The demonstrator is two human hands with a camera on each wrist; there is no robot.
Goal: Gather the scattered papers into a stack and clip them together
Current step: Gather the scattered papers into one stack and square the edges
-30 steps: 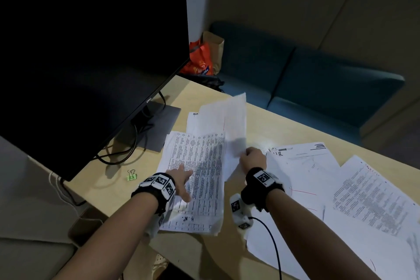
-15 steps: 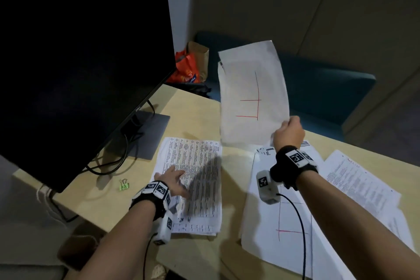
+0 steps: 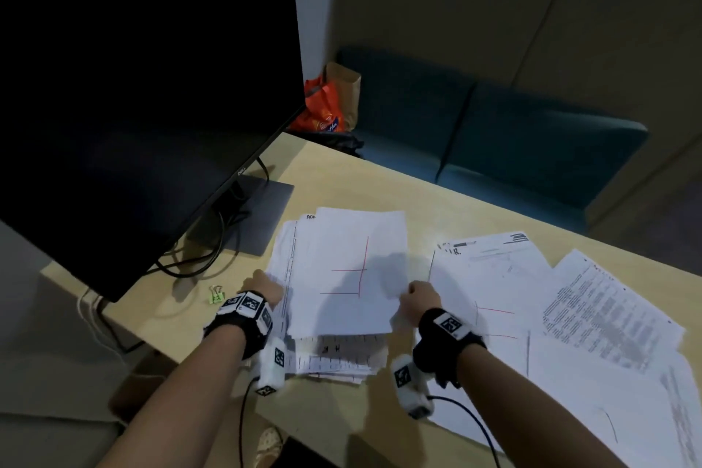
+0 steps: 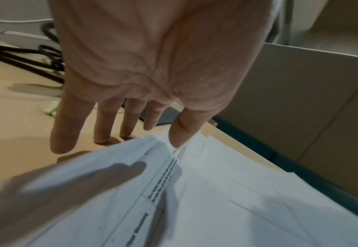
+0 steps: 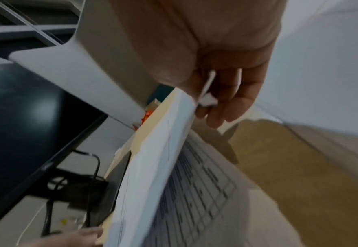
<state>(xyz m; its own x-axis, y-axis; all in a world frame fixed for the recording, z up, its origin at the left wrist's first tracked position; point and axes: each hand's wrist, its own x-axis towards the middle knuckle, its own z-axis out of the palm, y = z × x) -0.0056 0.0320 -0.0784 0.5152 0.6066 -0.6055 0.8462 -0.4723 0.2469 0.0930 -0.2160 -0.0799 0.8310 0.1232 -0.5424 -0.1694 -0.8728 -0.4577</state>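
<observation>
right hand pinching the red-lined sheet over the stack beside the monitor; left hand flat-fingered at its left edge. could land skewed if dropped unsquared, leaving loose papers to the right and binder clip unreached.

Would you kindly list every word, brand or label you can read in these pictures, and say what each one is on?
"DELL": logo on the black monitor's lower bezel, tiny, barely readable.
"RC": cut-off heading on a white sheet in the gathered paper stack.
Printed text on the scattered white papers and the orange bag: too blurred to read.
</observation>
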